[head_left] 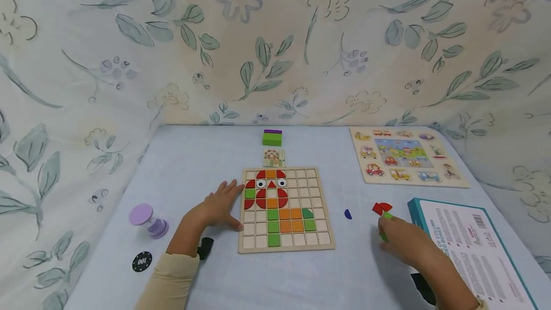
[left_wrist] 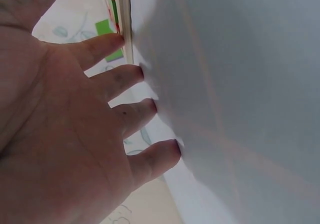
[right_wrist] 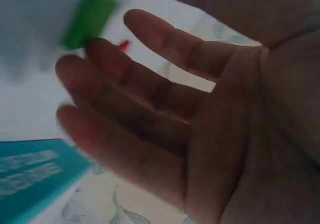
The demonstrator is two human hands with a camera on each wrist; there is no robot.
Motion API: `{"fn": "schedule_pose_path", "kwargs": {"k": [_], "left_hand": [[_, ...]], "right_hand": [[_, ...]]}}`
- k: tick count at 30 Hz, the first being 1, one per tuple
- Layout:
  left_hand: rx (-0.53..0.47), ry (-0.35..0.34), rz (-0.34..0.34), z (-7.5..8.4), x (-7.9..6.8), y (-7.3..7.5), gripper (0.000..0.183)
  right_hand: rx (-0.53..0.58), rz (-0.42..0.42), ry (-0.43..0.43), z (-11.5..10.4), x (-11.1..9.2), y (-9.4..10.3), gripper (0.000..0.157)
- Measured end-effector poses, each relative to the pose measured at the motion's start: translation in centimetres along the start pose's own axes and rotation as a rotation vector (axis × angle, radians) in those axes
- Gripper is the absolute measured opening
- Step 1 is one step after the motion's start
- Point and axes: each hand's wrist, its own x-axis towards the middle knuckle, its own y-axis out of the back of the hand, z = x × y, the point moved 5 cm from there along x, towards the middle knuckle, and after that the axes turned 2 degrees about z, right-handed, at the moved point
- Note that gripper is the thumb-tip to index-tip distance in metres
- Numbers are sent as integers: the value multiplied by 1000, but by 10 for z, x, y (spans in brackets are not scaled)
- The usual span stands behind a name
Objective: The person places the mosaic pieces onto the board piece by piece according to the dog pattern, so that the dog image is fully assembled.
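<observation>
A square wooden grid board (head_left: 323, 183) lies mid-table, partly filled with red, orange, green and eye-marked tiles in its cells. My left hand (head_left: 219, 208) is spread at its left edge, index finger and thumb right at the frame. In the left wrist view the fingertips (left_wrist: 167, 151) rest on the tablecloth beside the board. Over on the right, my right hand (head_left: 402, 238) reaches down over green tiles (head_left: 387, 215), its fingers loosely extended. The right wrist view shows one blurred green tile (right_wrist: 90, 21) just past the fingertips. Red pieces (head_left: 382, 208) lie just beyond this hand.
A blue half-round piece (head_left: 348, 214) lies right of the board. Behind it are a picture card (head_left: 274, 157) and a green block (head_left: 272, 138). A vehicle puzzle (head_left: 404, 154) and box (head_left: 469, 248) stand right; a purple spool-like object (head_left: 146, 219) and black disc (head_left: 142, 261) left.
</observation>
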Motion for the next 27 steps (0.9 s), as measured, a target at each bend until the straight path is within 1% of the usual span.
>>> {"fn": "schedule_pose_path", "kwargs": {"k": [1, 3, 7, 10, 12, 14, 16, 19, 21, 23, 27], "left_hand": [[4, 0, -1, 0, 0, 1, 109], [6, -1, -1, 0, -1, 4, 109], [-5, 0, 0, 2, -2, 5, 108], [-8, 2, -4, 3, -3, 3, 108], [-9, 7, -6, 2, -3, 3, 108], [-4, 12, -7, 2, -2, 3, 109], [-1, 19, -6, 2, -2, 4, 109], [2, 24, -6, 1, 0, 3, 109], [0, 20, -9, 1, 1, 1, 109], [-2, 19, -16, 1, 1, 0, 109], [9, 16, -16, 2, 0, 1, 109]], "right_hand": [[6, -7, -3, 4, 0, -3, 41], [7, 19, 9, 9, 2, -5, 39], [17, 59, 13, 10, 7, -8, 33], [39, 78, 40, 1, 9, -6, 30], [83, 112, 78, -14, 10, -4, 27], [144, 145, 149, -36, 11, -3, 26], [188, 165, 253, -60, 12, -4, 25], [165, 182, 446, -93, 10, -10, 23], [122, 202, 541, -107, 7, -16, 22], [89, 231, 599, -115, 6, -20, 21], [78, 272, 647, -123, 7, -22, 19]]}}
